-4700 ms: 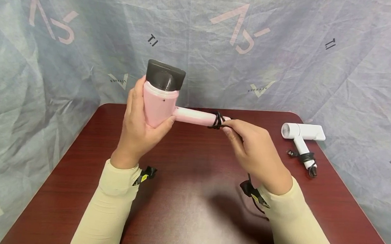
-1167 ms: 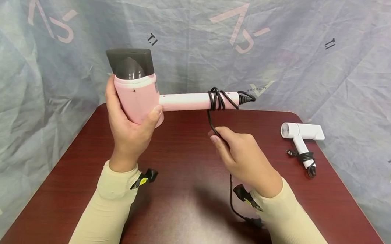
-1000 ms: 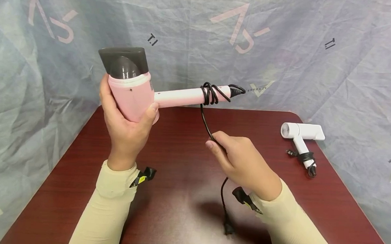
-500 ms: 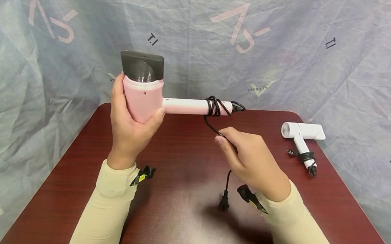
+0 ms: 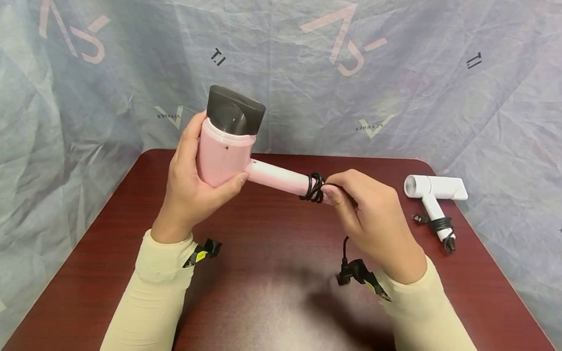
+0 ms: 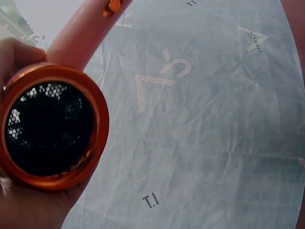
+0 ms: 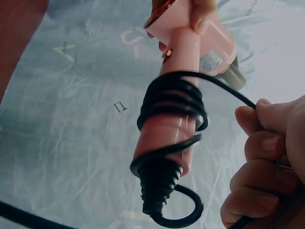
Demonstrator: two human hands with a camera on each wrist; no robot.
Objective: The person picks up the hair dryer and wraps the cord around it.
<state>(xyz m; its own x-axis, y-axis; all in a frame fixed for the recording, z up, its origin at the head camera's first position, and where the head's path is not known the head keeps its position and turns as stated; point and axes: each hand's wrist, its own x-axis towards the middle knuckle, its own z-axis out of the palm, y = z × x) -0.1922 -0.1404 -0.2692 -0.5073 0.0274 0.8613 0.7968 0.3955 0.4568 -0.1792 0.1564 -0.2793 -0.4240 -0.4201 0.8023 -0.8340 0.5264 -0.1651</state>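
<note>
My left hand [image 5: 192,184] grips the body of a pink hair dryer [image 5: 224,159] with a dark nozzle [image 5: 235,111], held up above the table. Its handle slants down to the right. In the left wrist view, the dryer's round copper-rimmed grille [image 6: 50,129] faces the camera. Several turns of black power cord [image 7: 174,102] wrap the handle near its end. My right hand [image 5: 374,217] pinches the cord beside those turns, with the other fingers curled. The plug [image 5: 344,274] dangles below that hand. In the head view the handle's tip is hidden behind my right fingers.
A white hair dryer [image 5: 434,197], its cord wound round the handle, lies at the right side of the dark red table [image 5: 255,301]. A grey cloth backdrop [image 5: 287,64] hangs behind. Small black wrist cameras sit on both cuffs.
The pink dryer moved right and tilted, its handle end dropping toward my right hand. My right hand rose with the cord to the handle; more cord is wound on it than a second ago.
</note>
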